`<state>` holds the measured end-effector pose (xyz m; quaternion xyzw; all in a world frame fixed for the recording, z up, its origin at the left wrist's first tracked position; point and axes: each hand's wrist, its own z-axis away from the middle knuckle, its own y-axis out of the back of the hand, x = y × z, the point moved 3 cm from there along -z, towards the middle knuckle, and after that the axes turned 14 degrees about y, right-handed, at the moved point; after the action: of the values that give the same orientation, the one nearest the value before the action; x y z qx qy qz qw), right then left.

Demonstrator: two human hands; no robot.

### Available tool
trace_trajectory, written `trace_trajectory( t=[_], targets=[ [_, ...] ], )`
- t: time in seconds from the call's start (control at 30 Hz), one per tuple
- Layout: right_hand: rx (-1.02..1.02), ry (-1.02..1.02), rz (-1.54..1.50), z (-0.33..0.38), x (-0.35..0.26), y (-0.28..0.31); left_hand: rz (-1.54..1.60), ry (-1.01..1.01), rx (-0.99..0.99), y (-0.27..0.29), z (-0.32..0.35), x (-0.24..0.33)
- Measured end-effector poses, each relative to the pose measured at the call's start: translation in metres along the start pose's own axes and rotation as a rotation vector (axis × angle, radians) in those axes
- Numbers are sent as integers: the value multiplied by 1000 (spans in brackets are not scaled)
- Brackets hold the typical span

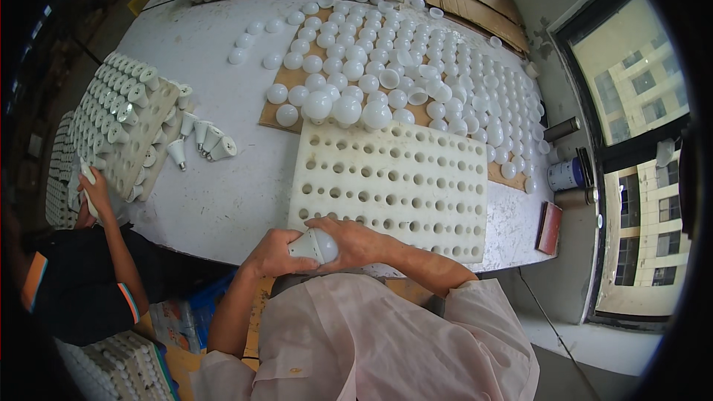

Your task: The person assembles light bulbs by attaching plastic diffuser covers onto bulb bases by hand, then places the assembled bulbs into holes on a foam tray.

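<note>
An LED bulb (324, 246) with a milky dome and white housing is held between my hands at the near edge of the table. My left hand (272, 255) is closed round the housing end. My right hand (352, 242) wraps the dome from the other side. Just beyond them lies a white foam tray (321, 205) with rows of round holes. Along its far edge stand a few domed bulbs (347, 112); most of the other holes hold nothing.
Many loose white domes (313, 64) cover a cardboard sheet (276, 113) behind the tray. Several bulb housings (211, 138) lie at left, near a stacked rack of housings (119, 100). A co-worker's hand (97, 193) is beside that rack. Right: a dark red box (549, 228) and can (566, 175).
</note>
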<state>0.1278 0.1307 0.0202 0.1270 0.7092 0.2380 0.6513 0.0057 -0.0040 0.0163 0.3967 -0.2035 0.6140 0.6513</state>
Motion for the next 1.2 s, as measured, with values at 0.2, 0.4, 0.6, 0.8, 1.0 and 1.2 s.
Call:
trace_trajectory(
  t=[0.2, 0.4, 0.6, 0.8, 1.0, 1.2],
  targets=[
    [106, 113, 10, -1, 2, -9, 9, 82, 13, -7, -5, -1],
    [138, 113, 2, 2, 3, -11, 28, 133, -35, -8, -8, 4],
    [368, 424, 27, 4, -1, -15, 80, 156, -77, -13, -7, 7],
    [509, 573, -6, 12, -3, -17, 85, 152, -118, -18, -3, 29],
    [494, 534, -84, 11, 3, -8, 133, 163, -113, -25, -11, 23],
    [507, 131, -390, 5, 28, -3, 444, 304, -294, -27, -56, -18]
  ],
)
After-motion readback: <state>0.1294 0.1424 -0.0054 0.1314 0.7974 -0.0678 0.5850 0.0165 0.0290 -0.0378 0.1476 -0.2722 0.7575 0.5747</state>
